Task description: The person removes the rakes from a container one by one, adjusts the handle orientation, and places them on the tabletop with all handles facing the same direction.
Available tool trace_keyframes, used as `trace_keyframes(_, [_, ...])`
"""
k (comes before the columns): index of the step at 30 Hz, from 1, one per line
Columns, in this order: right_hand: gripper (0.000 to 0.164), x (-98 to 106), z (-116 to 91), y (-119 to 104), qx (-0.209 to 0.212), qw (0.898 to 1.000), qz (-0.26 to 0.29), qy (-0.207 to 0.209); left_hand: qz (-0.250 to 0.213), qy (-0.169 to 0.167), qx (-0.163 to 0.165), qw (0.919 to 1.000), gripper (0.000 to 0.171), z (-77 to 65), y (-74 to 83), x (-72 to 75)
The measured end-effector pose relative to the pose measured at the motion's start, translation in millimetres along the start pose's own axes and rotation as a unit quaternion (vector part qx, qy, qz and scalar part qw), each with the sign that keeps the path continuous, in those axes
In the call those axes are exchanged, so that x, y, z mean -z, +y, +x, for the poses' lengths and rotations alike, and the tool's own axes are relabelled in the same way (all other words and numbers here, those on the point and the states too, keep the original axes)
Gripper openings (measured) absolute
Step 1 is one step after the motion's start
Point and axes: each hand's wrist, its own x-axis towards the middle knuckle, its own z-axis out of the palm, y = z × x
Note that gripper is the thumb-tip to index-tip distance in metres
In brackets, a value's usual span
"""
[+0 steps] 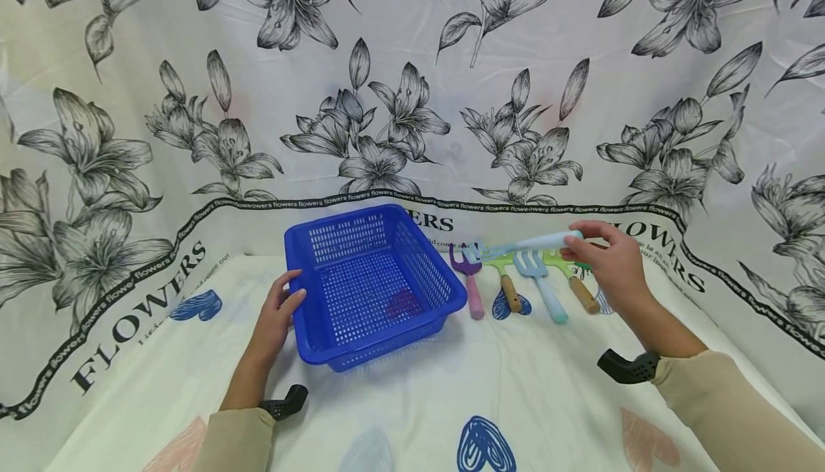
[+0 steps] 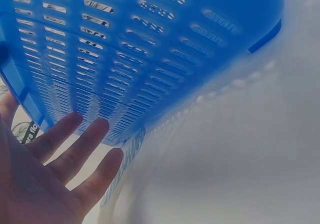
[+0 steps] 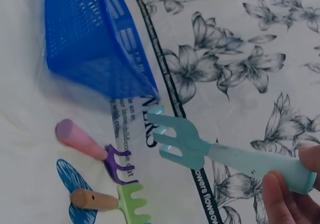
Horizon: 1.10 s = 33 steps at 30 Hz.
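My right hand point(image 1: 609, 261) pinches the end of a light blue garden hand fork's point(image 1: 544, 241) handle, holding it above the table with its tines to the left. The right wrist view shows the same fork point(image 3: 235, 159) clear of the cloth, the fingers and thumb at its handle end. With my left hand point(image 1: 276, 318) I grip the left rim of a blue plastic basket point(image 1: 376, 347). In the left wrist view, several fingers point(image 2: 75, 151) reach along the outside of its slotted wall point(image 2: 100, 59). A dull reddish patch point(image 1: 404, 304) shows at the basket floor; I cannot tell what it is.
Right of the basket lie a purple hand rake point(image 1: 473, 293) with a pink handle, a green rake point(image 1: 509, 293) with a wooden handle, another light blue fork point(image 1: 546, 291), and a green tool point(image 1: 583, 293) with a wooden handle. A flower-printed curtain point(image 1: 412, 164) stands behind.
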Motion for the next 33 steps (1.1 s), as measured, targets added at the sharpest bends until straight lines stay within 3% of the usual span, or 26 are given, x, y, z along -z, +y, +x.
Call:
trace_keyframes(5, [0.019,12,-2,6,-0.010,0.999,-0.022,0.029,-0.003,-0.001,-0.001,1.0000,0.060,0.5,1.3,-0.2])
trace_keyframes(10, [0.021,27,-4,18,-0.013,0.987,-0.149,0.059,-0.005,0.001,0.000,1.0000,0.060,1.3,2.6,-0.9])
trace_keyframes(13, [0.024,38,-3,27,-0.020,0.977,-0.199,0.077,-0.003,0.001,0.000,1.0000,0.059,1.0,2.6,-1.0])
trace_keyframes(17, [0.031,50,-3,34,-0.033,0.971,-0.213,0.101,0.000,0.001,0.004,1.0000,0.060,0.4,2.3,-1.0])
trace_keyframes(23, [0.026,64,-4,38,-0.048,0.961,-0.237,0.133,0.000,0.001,0.007,1.0000,0.061,0.8,2.5,-0.7])
trace_keyframes(33, [0.016,77,-4,42,-0.068,0.959,-0.202,0.187,0.000,0.002,0.008,1.0000,0.062,0.0,2.4,-1.4])
